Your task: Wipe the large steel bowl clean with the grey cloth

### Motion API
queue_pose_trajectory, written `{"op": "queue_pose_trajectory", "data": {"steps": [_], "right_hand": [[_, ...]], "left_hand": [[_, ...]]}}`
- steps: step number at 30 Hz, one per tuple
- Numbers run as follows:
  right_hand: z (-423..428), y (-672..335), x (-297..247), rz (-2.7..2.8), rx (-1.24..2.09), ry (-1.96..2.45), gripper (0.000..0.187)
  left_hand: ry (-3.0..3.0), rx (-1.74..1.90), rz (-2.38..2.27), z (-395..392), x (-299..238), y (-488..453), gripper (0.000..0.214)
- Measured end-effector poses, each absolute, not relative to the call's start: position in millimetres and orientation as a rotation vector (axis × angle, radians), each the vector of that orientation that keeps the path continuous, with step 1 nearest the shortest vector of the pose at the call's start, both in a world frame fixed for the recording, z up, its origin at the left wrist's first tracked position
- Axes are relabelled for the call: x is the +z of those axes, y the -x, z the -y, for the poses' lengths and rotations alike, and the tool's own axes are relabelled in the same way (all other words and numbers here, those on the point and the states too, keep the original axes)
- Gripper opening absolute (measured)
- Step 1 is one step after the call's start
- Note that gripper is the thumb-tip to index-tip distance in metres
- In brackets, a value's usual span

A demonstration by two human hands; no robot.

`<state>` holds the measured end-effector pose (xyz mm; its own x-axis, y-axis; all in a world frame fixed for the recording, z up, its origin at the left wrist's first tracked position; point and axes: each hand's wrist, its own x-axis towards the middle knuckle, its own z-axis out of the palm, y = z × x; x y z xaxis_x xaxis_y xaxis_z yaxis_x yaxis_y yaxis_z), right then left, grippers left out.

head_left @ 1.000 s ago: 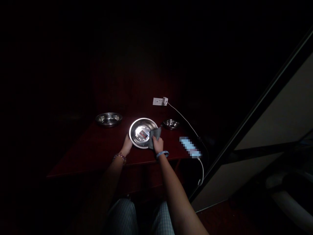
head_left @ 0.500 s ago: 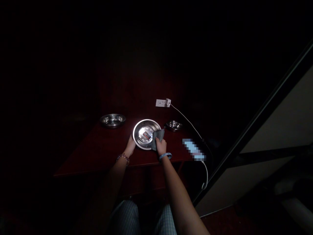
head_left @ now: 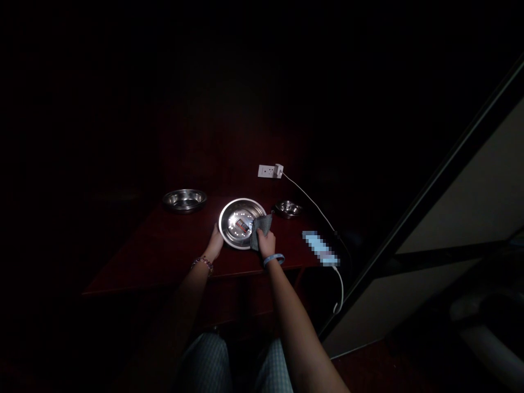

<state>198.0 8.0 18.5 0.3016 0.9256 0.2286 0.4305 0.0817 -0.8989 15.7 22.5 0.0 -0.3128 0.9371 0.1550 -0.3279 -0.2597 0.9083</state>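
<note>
A shiny steel bowl (head_left: 230, 236) with a label on its inner base is tilted toward me above the table. My left hand (head_left: 214, 244) grips its left rim, the fingers partly hidden behind it. A grey cloth (head_left: 260, 226) lies over the bowl's right rim, pinched in my right hand (head_left: 267, 243) with the thumb on top. The cloth touches the bowl's right side; the fingers beneath it are hidden.
On the dark red table (head_left: 159, 251) stand a wide steel bowl (head_left: 185, 201) at the back left and a smaller steel bowl (head_left: 289, 209) at the back right. A blurred-out, lit phone-like object (head_left: 320, 248) lies at the right with a white cable. A charger (head_left: 278, 171) sits in the wall socket (head_left: 265, 171).
The whole view has shifted slightly, so everything appears a little further left. Both hands keep their hold on the bowl and cloth; little else differs.
</note>
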Motion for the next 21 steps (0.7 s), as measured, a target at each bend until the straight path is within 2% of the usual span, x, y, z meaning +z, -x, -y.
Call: {"op": "queue_pose_trajectory", "data": {"steps": [4,10,21], "right_hand": [[-5.9,-197.3,20.5,1.29,0.605,1.505,0.026],[-3.9,-196.2,20.9,1.304,0.59,1.521,0.026],[-4.0,-194.9,21.6,1.321,0.607,1.554,0.029]], "left_hand": [[-0.946,1.718,-1.027,-21.0,1.2,-15.2,0.046],[-0.938,1.715,-1.03,-17.6,4.1,-14.4,0.038],[-0.95,1.678,-1.014,-7.7,19.3,-15.8,0.044]]}}
